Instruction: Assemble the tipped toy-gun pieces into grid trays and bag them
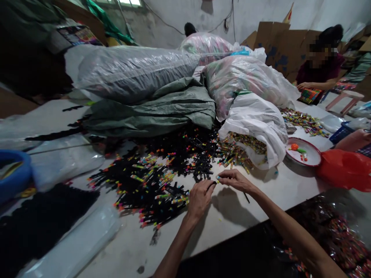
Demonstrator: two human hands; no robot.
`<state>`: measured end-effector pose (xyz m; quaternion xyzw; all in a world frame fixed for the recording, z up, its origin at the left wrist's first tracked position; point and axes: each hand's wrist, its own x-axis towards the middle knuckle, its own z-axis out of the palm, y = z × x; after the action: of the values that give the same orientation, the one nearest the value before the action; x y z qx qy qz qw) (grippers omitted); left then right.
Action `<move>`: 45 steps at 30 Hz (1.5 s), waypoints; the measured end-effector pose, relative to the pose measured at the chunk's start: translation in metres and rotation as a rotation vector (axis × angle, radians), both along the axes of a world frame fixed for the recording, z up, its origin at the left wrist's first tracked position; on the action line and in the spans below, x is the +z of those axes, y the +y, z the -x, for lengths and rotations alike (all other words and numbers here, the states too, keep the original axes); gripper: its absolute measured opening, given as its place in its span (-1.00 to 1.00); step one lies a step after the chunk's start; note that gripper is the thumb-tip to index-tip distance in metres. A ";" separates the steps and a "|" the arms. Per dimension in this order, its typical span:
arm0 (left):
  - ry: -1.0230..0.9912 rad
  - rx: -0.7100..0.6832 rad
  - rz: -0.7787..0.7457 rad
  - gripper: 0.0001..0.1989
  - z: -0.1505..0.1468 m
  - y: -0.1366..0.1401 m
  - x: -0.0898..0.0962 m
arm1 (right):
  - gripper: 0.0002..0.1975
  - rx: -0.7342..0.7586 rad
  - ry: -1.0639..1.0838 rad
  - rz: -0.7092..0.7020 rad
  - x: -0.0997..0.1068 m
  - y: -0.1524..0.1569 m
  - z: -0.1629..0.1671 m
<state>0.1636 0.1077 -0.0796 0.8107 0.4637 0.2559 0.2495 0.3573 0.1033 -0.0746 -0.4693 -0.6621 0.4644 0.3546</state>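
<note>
My left hand (pixel 199 196) is closed around a slim black plastic piece (pixel 212 184), its far end hidden by the fingers. Close by, fingertips of my right hand (pixel 234 180) pinch a tiny light-blue and yellow piece (pixel 218 179), almost touching the black one. A thin dark stick (pixel 246 198) shows below my right wrist; whether it is held or lying down I cannot tell. Left of my hands spreads a pile of black plastic pieces (pixel 171 189) with orange, pink and yellow tips, some with patterned tubes. More small patterned tubes (pixel 234 150) spill from a white sack (pixel 257 119).
Behind the pile lie a grey-green sack (pixel 162 108) and large stuffed bags (pixel 139 71). A red-rimmed plate (pixel 311 156) and red plastic bag (pixel 346 170) are at right. A blue tub (pixel 13 173) stands left. Another person (pixel 321 65) sits across at far right.
</note>
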 end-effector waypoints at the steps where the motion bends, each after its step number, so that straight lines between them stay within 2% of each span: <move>1: 0.049 -0.015 -0.041 -0.74 0.001 -0.002 0.002 | -0.67 0.018 0.048 0.013 0.001 -0.004 0.001; 6: 0.178 -0.109 -0.145 -0.74 0.004 -0.008 0.010 | -0.64 0.044 0.054 -0.023 0.009 -0.015 0.001; 11: 0.215 -0.140 -0.160 -0.74 0.004 -0.013 0.013 | -0.68 0.046 -0.038 -0.099 0.013 -0.021 -0.001; 19: 0.308 -0.196 -0.212 -0.74 0.009 -0.016 0.012 | -0.69 0.066 -0.123 -0.137 0.022 -0.030 -0.001; 24: 0.316 -0.217 -0.215 -0.75 0.010 -0.018 0.014 | -0.70 0.149 -0.184 -0.172 0.024 -0.031 -0.001; 28: 0.280 -0.248 -0.208 -0.76 0.013 -0.021 0.015 | -0.72 0.185 -0.314 -0.203 0.027 -0.033 0.001; 32: 0.230 -0.302 -0.135 -0.75 0.020 -0.033 0.009 | -0.75 0.298 -0.439 -0.190 0.020 -0.042 0.009; 36: 0.257 -0.358 -0.132 -0.73 0.038 -0.040 0.010 | -0.72 0.428 -0.343 -0.140 0.002 -0.047 0.018; 38: 0.299 -0.340 -0.144 -0.75 0.054 -0.034 0.017 | -0.67 0.355 -0.248 -0.080 -0.007 -0.040 0.016; 40: 0.382 -0.235 -0.201 -0.78 0.069 -0.021 0.025 | -0.65 0.148 -0.271 -0.052 -0.013 -0.024 0.006; 43: 0.564 0.048 -0.291 -0.73 0.074 0.006 0.028 | -0.70 -0.247 -0.632 -0.051 -0.016 0.010 -0.014; 45: 0.665 0.169 -0.260 -0.65 0.059 0.023 0.022 | -0.72 -0.393 -0.893 0.010 -0.016 0.031 -0.023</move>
<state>0.1045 0.1311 -0.0573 0.8334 0.5483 0.0550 -0.0420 0.3802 0.1344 -0.0908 -0.7405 -0.6461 0.1451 0.1144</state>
